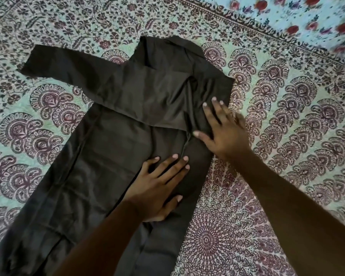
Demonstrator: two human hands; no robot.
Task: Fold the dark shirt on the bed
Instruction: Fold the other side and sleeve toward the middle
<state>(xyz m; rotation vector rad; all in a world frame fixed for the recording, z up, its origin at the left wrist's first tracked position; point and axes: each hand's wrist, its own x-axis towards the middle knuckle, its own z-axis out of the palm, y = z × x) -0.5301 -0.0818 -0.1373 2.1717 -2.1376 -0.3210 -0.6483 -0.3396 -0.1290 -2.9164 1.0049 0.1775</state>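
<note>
On the bed: the dark shirt point(112, 156) lies flat and lengthwise on the patterned bedspread point(287, 116), with the collar point(167, 44) at the far end and the hem running out of view at the near edge.
Fold so far: the right side looks turned in over the body, and its edge forms a ridge point(185, 148) down the middle. A sleeve point(68, 70) lies across the chest and reaches out past the left side.
Left hand point(159, 182): palm down, fingers straight and a little spread, resting on the body just beside the ridge. It grips nothing.
Right hand point(225, 132): also flat and spread wide, farther up on the turned-in panel near the shirt's right edge. It is slightly blurred and grips nothing.
Step in hand: probably pressing and smoothing the right-side fold so that it lies true.
Doing it well: keep one palm planted as an anchor and sweep the other from the ridge out towards the folded edge. Then work down the length, so the creases travel off towards the hem.
Watch for: the cloth looks thin and smooth, so a hard push may drag the layer beneath and skew the edge. The soft bed gives little to press against.
Left to do: the left side and the outstretched sleeve are not yet folded in.
</note>
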